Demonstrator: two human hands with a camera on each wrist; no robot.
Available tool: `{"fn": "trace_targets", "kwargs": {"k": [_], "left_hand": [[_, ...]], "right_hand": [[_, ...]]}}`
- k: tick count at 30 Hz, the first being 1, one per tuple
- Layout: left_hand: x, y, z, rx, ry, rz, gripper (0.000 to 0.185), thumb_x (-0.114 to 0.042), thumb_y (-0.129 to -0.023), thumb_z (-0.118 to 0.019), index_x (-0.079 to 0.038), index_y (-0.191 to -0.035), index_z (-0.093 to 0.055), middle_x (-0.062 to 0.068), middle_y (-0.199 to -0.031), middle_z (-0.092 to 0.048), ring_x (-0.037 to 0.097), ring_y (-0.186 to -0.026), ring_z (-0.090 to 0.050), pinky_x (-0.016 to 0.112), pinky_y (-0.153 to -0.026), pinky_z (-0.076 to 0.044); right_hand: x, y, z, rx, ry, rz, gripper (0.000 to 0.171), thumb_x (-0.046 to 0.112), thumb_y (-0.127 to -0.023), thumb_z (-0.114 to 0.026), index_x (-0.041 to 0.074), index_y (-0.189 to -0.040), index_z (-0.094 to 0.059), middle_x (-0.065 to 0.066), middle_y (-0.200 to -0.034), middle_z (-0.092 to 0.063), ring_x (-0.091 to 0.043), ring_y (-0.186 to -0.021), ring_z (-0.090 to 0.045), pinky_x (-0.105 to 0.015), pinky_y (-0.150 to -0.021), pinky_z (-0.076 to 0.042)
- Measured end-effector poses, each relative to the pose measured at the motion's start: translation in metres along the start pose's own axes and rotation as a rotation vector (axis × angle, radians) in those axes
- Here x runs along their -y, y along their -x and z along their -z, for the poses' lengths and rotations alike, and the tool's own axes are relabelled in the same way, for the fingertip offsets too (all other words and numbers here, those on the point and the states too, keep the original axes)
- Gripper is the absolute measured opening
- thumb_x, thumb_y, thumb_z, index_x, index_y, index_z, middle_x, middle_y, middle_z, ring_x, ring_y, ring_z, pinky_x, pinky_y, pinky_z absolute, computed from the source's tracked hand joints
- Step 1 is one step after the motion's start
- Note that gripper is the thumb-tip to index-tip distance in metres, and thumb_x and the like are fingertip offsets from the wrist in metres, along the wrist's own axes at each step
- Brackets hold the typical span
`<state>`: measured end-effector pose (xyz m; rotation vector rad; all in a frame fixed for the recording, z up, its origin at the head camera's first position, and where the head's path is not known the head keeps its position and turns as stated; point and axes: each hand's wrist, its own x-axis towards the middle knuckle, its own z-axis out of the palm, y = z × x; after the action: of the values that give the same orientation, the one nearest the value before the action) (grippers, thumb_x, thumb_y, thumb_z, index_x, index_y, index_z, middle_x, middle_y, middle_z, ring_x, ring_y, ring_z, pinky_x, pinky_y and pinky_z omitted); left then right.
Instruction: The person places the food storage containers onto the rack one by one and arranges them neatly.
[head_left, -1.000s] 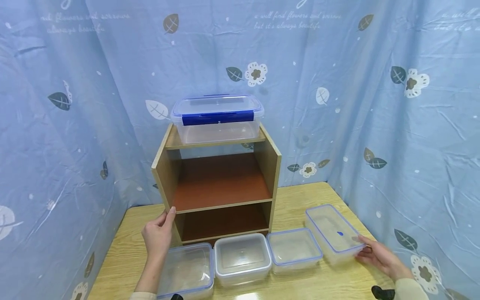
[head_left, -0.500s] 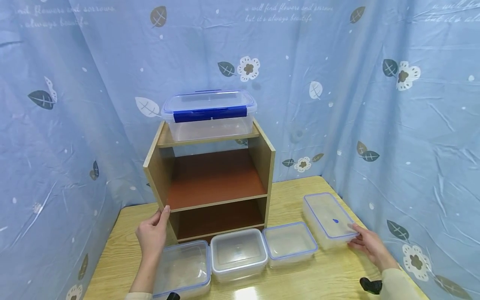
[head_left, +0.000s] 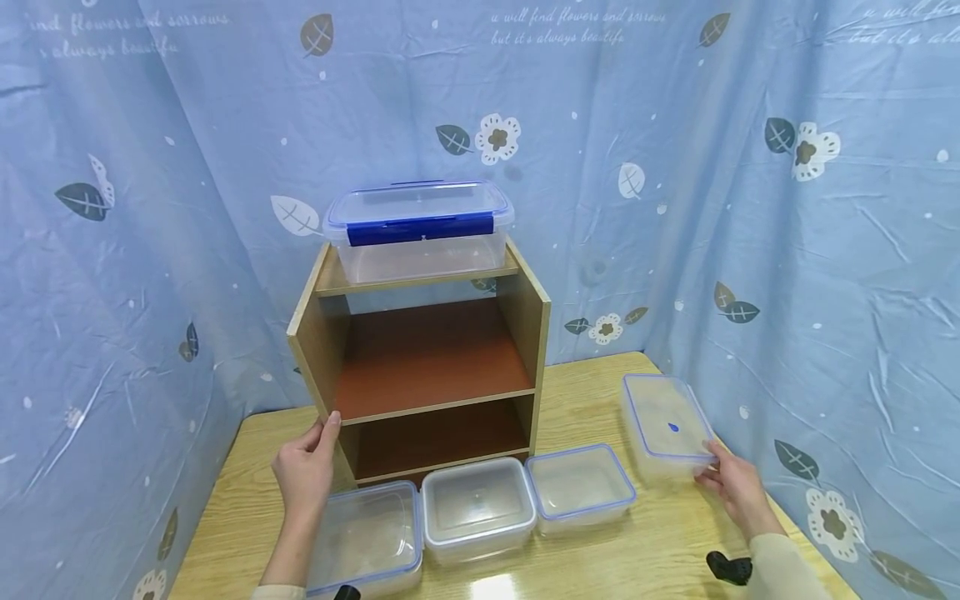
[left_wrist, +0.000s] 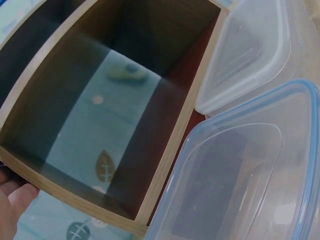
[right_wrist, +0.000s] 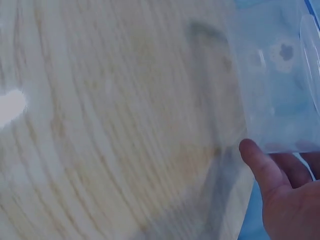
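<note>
My left hand pinches the left side panel of a small wooden shelf, near its middle board. In the left wrist view, the thumb lies against the panel's edge, while the other fingers are partly hidden behind it. At the far right, my right hand grips the near end of a clear food container with a blue-edged lid and a small blue mark. The right wrist view shows the thumb at the container's corner, with a shadow falling on the table beside it.
A large container with a dark blue clip sits on top of the shelf. Before the shelf stand a blue-edged container, a white-rimmed one and another blue-edged one. Blue curtains surround the wooden table.
My right hand has pushed its container farther back along the table's right side, and the container has turned slightly. The left hand keeps its hold on the shelf. The head view has shifted a little.
</note>
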<state>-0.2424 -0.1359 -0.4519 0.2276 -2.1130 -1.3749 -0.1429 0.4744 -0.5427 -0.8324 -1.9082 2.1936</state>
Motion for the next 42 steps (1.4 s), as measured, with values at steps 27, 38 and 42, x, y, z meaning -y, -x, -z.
{"fn": "trace_targets", "kwargs": {"k": [27, 38, 42], "left_hand": [[0.001, 0.001, -0.001, -0.004, -0.001, 0.007, 0.032, -0.045, -0.086, -0.072, -0.015, -0.091, -0.081, 0.009, -0.092, -0.075, -0.023, -0.067, -0.050, 0.007, -0.068, -0.039], [0.000, 0.001, 0.000, -0.010, -0.006, 0.000, 0.030, -0.044, -0.085, -0.072, -0.016, -0.089, -0.081, 0.008, -0.089, -0.076, -0.017, -0.064, -0.051, 0.011, -0.066, -0.039], [0.001, 0.000, 0.000, -0.017, -0.010, -0.007, 0.029, -0.043, -0.085, -0.073, -0.015, -0.086, -0.081, 0.002, -0.081, -0.076, -0.011, -0.061, -0.049, 0.012, -0.063, -0.038]], "right_hand": [[0.046, 0.025, -0.026, -0.037, -0.135, 0.014, 0.021, 0.033, -0.097, -0.057, 0.020, -0.082, -0.061, 0.004, -0.074, -0.060, -0.014, -0.069, -0.071, -0.030, -0.073, -0.058], [0.056, 0.032, -0.032, -0.033, -0.146, 0.027, 0.019, 0.031, -0.097, -0.057, 0.021, -0.082, -0.061, 0.005, -0.072, -0.065, -0.014, -0.067, -0.072, -0.031, -0.071, -0.059], [0.055, 0.037, -0.032, -0.025, -0.133, 0.038, 0.020, 0.032, -0.098, -0.056, 0.023, -0.082, -0.062, 0.006, -0.072, -0.065, -0.014, -0.067, -0.072, -0.031, -0.070, -0.059]]}}
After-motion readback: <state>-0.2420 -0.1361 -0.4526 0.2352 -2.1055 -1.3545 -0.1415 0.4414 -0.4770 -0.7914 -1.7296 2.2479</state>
